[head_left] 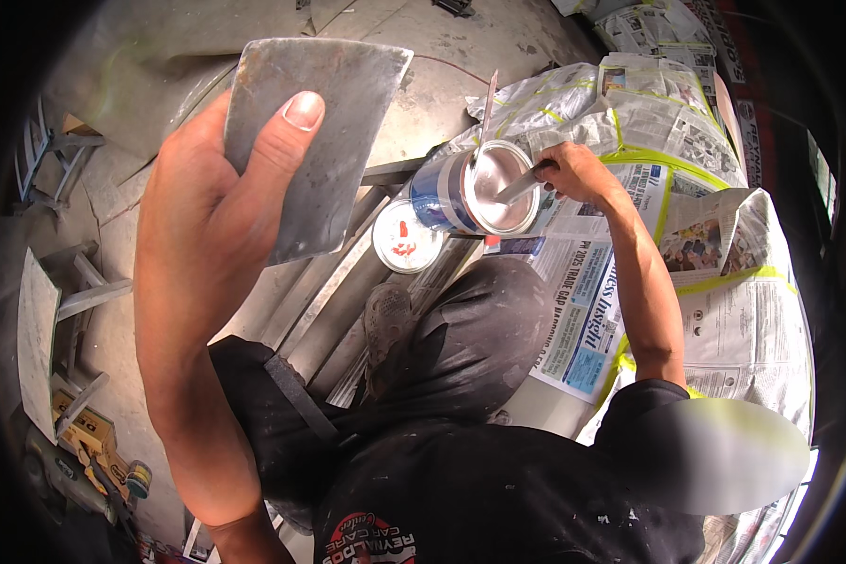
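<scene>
My left hand (202, 207) holds up a flat grey plate (348, 141), its thumb pressed on the near face and the other fingers hidden behind. The plate is bare apart from scuffs and stains. My right hand (575, 172) grips a putty knife (515, 191), whose end dips into a blue and white can (434, 195). Pale pinkish paste (492, 179) coats the can's inside. A second thin tool (488, 108) stands up out of the can, leaning on its rim. Beside the can is a round white lid or tub top (406, 246) with red smears.
Newspaper (592, 273) held by yellow-green tape covers the vehicle-like surface on the right. Metal rails (334, 291) run under the can and past my bent knee (493, 329). Small metal stands (75, 291) and a cardboard box (89, 428) are on the left floor.
</scene>
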### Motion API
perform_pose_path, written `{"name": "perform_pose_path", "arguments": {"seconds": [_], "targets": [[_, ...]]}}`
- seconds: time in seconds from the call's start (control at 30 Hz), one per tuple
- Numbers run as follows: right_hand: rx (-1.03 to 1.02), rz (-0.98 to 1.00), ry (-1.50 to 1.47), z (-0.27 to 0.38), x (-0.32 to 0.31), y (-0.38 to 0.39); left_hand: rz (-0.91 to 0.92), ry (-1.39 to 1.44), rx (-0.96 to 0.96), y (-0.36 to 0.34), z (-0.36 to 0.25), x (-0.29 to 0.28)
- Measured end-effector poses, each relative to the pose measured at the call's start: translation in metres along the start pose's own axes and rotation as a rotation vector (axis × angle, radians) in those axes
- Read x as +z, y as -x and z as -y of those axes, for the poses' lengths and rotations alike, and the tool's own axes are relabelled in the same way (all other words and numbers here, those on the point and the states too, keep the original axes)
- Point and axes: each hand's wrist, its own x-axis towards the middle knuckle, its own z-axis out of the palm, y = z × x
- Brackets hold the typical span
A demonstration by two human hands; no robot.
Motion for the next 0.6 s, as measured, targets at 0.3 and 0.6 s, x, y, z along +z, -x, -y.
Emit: {"name": "perform_pose_path", "arguments": {"seconds": [0.3, 0.6], "targets": [[-0.052, -0.076, 0.025, -0.016, 0.021, 0.001, 0.019, 0.037, 0.015, -0.001, -0.001, 0.002], [-0.260, -0.167, 0.215, -0.012, 0.034, -0.007, 0.012, 0.029, -0.024, -0.002, -0.001, 0.003]]}}
